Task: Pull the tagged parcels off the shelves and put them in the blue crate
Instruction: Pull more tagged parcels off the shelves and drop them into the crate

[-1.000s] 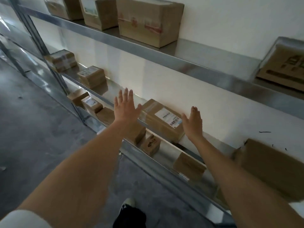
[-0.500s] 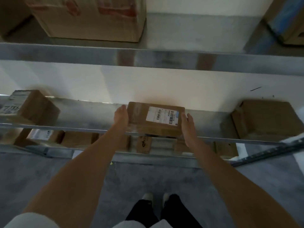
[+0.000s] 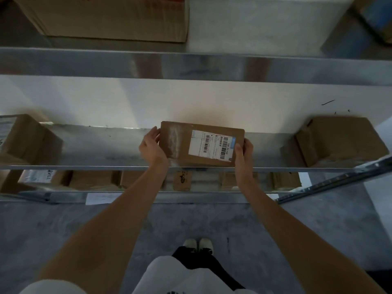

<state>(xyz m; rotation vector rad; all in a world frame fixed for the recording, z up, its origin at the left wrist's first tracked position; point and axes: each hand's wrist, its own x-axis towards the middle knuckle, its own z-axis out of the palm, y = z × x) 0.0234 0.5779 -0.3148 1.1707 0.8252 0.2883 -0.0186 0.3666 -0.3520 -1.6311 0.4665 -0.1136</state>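
Both hands grip the labelled parcel at the front edge of the middle shelf. The left hand has its fingers curled round the parcel's left end, the right hand clamps the right end.

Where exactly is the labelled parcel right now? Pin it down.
In the head view the labelled parcel sits mid-frame over the middle shelf, gripped between the left hand and right hand, with a plain box further right.
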